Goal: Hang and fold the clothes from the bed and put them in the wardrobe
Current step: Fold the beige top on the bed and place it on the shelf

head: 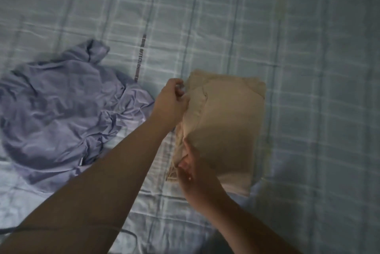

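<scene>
A beige garment, folded into a rough rectangle, lies on the bed in the middle of the view. My left hand grips its far left edge with curled fingers. My right hand pinches the near left edge of the same garment, the fingers partly tucked under the cloth. A crumpled lavender garment lies unfolded on the bed to the left, apart from both hands.
The bed is covered by a pale blue checked sheet that fills the view. A thin dark cable curls across the sheet near the bottom edge, under my left forearm.
</scene>
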